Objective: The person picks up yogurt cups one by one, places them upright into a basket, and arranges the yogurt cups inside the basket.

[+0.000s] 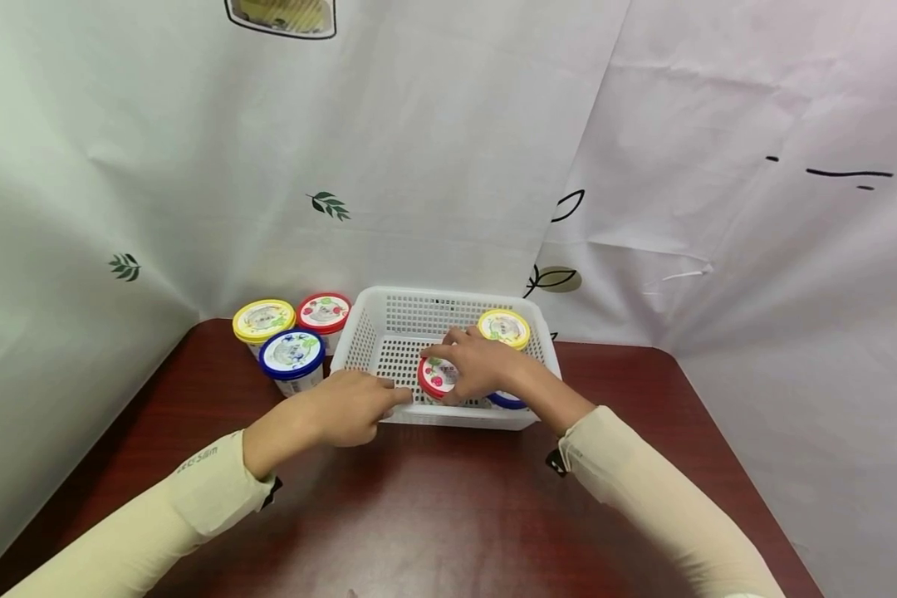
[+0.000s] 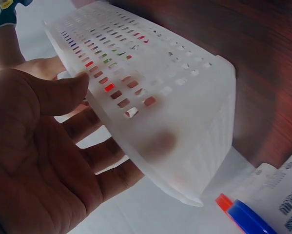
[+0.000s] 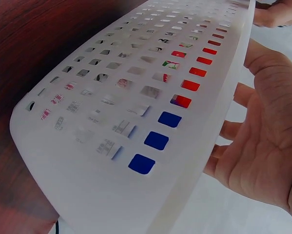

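A white perforated plastic basket (image 1: 389,299) stands on the table. My left hand (image 1: 351,407) grips its front left rim, thumb outside and fingers inside, as the left wrist view shows on the basket wall (image 2: 175,141). Inside the basket, my right hand (image 1: 482,365) holds a red-lidded tub (image 1: 435,378) from above, fingers around its lid. Beside it are a yellow-lidded tub (image 1: 504,326) at the back right and a blue-lidded tub (image 1: 507,401), mostly hidden under my right wrist. In the right wrist view, the basket wall hides part of the right hand's fingers (image 3: 228,130).
Left of the basket, close together, stand another yellow-lidded tub (image 1: 264,318), another red-lidded tub (image 1: 325,312) and another blue-lidded tub (image 1: 292,353). The dark red table (image 1: 448,515) backs onto a white printed cloth (image 1: 448,166), which also hangs at both sides.
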Demonstrator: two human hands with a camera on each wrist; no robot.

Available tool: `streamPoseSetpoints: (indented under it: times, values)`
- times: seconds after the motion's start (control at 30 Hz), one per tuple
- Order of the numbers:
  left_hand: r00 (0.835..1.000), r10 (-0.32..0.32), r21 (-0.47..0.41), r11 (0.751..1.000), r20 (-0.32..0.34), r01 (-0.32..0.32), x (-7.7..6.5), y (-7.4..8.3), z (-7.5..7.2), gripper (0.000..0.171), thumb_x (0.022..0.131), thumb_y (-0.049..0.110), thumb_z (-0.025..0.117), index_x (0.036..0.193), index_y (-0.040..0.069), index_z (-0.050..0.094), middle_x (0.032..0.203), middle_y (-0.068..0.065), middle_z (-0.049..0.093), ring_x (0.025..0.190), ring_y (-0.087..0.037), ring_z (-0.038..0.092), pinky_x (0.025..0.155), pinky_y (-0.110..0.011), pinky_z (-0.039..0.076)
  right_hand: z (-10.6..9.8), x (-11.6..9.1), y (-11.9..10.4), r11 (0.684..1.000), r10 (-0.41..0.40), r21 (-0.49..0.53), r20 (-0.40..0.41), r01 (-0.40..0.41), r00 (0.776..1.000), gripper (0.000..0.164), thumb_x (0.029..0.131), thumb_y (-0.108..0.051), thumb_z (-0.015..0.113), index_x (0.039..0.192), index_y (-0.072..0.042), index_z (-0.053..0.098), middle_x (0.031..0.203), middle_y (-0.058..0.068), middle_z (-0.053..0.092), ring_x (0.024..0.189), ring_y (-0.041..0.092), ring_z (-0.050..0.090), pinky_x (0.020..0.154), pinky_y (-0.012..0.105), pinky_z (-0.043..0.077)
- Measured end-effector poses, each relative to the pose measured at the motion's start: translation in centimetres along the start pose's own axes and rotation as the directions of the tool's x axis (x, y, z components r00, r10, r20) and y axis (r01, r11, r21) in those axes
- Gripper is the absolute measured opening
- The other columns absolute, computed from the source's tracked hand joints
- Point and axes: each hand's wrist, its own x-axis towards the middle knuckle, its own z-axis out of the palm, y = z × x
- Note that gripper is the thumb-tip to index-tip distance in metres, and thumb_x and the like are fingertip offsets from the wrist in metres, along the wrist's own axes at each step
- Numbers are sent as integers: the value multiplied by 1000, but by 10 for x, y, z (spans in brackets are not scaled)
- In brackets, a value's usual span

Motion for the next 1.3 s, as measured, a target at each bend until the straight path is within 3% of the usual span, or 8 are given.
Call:
streamPoseSetpoints:
  times: [0.27, 0.43, 0.73, 1.0, 1.17, 1.3]
  values:
    - [1000, -15, -59, 998, -18, 14, -2, -7, 4, 34, 107, 14, 64, 139, 19, 75, 105, 2, 75, 88, -17, 65, 85, -45, 59, -1, -4, 1, 1000, -7, 9, -6, 7, 1000, 82, 94, -49, 87, 167, -29, 56, 168, 14, 53, 155, 42, 48, 121, 60, 52]
    - [999, -42, -99, 994, -8, 41, -1, -12, 5, 37, 110, 27, 61, 144, 22, 74, 129, -3, 79, 113, -27, 75, 105, -57, 61, -2, -9, 2, 1000, -10, 23, -18, 11, 1000, 85, 94, -52, 87, 168, -27, 54, 171, 16, 51, 158, 46, 46, 123, 62, 50]
    - [997, -63, -170, 984, -42, 55, 3, -19, -1, 48, 114, 51, 54, 151, 25, 70, 150, -5, 73, 140, -34, 68, 123, -64, 49, -8, -32, 13, 996, 6, 93, -104, 4, 995, 91, 94, -50, 87, 172, -26, 48, 174, 14, 49, 160, 47, 44, 123, 65, 49]
    - [983, -83, -213, 976, -163, 47, 8, -33, -10, 46, 114, 47, 57, 150, 22, 71, 148, -7, 74, 141, -36, 66, 122, -67, 49, -2, -52, 24, 994, 30, 111, -240, -3, 970, 84, 99, -47, 82, 172, -24, 48, 171, 14, 53, 157, 42, 48, 122, 65, 49]
    - [962, -135, -228, 970, -239, 80, 3, -52, -15, 42, 117, 37, 54, 148, 16, 73, 144, -11, 72, 135, -36, 66, 120, -66, 49, 5, -66, 29, 994, 51, 111, -324, -16, 945, 74, 101, -44, 81, 167, -21, 56, 165, 15, 58, 153, 38, 54, 120, 61, 52]
    - [942, -191, -237, 963, -278, 125, -2, -68, -20, 42, 120, 29, 47, 147, 9, 72, 149, -18, 70, 140, -43, 64, 122, -67, 45, 9, -79, 31, 992, 81, 122, -377, -38, 923, 65, 102, -41, 80, 162, -21, 62, 161, 15, 61, 151, 38, 57, 115, 62, 57]
